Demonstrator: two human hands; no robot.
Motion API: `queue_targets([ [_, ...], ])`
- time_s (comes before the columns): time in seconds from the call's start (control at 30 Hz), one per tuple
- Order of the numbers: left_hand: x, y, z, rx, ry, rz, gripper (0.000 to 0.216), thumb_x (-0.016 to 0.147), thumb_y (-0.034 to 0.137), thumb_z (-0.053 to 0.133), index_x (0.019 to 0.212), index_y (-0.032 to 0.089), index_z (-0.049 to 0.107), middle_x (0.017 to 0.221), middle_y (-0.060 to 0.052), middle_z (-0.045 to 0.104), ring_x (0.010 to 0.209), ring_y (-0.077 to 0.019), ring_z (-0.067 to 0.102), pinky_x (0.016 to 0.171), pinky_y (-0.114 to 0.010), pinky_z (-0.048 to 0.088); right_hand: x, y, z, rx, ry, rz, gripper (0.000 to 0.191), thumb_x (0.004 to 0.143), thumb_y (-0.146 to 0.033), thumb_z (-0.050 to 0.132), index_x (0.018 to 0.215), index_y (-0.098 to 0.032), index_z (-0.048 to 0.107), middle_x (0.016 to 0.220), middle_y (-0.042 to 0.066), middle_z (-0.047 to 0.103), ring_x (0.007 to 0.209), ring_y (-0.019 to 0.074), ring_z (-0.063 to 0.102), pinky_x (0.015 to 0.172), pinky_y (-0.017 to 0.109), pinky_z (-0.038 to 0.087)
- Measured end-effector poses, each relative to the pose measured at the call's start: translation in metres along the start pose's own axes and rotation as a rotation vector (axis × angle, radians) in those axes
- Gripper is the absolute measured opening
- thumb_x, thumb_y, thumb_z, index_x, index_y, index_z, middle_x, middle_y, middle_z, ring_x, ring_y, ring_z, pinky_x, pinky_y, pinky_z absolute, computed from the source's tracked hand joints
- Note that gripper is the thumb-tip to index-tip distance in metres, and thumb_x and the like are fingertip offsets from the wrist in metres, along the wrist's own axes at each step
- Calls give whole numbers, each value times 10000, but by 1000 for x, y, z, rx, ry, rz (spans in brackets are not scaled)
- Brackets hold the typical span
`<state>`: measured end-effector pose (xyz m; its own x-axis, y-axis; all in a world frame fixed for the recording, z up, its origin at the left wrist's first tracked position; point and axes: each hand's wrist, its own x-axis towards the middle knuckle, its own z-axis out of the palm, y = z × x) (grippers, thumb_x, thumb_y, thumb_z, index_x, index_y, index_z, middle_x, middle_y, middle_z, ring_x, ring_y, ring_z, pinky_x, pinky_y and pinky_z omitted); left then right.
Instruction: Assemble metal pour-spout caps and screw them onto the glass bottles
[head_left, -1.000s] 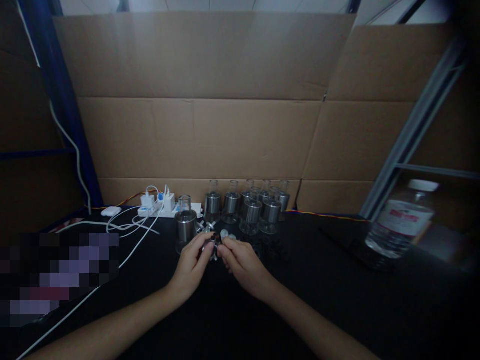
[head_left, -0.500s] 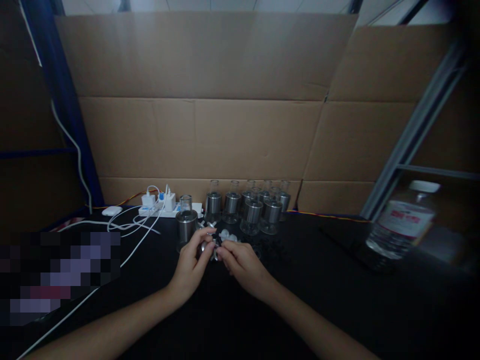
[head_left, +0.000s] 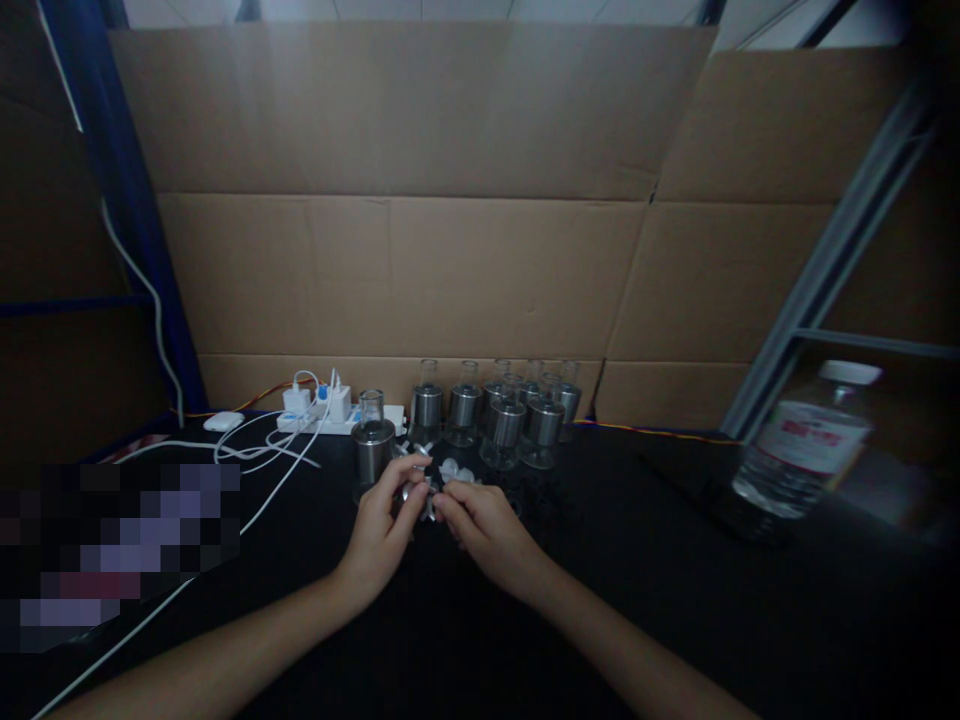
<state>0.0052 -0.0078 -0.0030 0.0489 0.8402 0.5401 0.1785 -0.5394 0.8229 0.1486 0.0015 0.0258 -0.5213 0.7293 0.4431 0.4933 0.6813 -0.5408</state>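
Both hands meet over the dark table, fingertips close together. My left hand is closed around a small shiny metal part, its fingers partly curled. My right hand pinches at the right side of that same part, and its fingers hide most of it. Just behind my fingers lie several white plastic pieces and a few more small metal parts. A glass bottle with a metal sleeve stands upright just behind my left hand.
Several more sleeved glass bottles stand along the cardboard wall. Small black pieces lie right of my hands. A white power strip with loose cables is at back left. A large water bottle stands at right.
Hardly anything differs. Both hands stay in place around the small metal part, with only a slight shift of the fingers.
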Motion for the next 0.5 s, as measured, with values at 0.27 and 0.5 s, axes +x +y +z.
queue_targets([
  [0.27, 0, -2, 0, -14, -16, -18, 267, 814, 297, 419, 1058, 192, 437, 845, -23, 523, 507, -65, 484, 396, -159, 406, 0, -3, -2, -15, -30, 15, 256, 835, -210, 371, 611, -164, 486, 524, -28, 470, 558, 93, 483, 534, 201, 336],
  [0.5, 0, -3, 1, -16, -21, -10, 255, 811, 297, 419, 1040, 189, 451, 853, -22, 521, 470, -47, 469, 395, -159, 427, 0, -1, -3, -57, -38, -34, 254, 839, -209, 365, 606, -162, 452, 541, -34, 452, 513, 75, 425, 506, 198, 307],
])
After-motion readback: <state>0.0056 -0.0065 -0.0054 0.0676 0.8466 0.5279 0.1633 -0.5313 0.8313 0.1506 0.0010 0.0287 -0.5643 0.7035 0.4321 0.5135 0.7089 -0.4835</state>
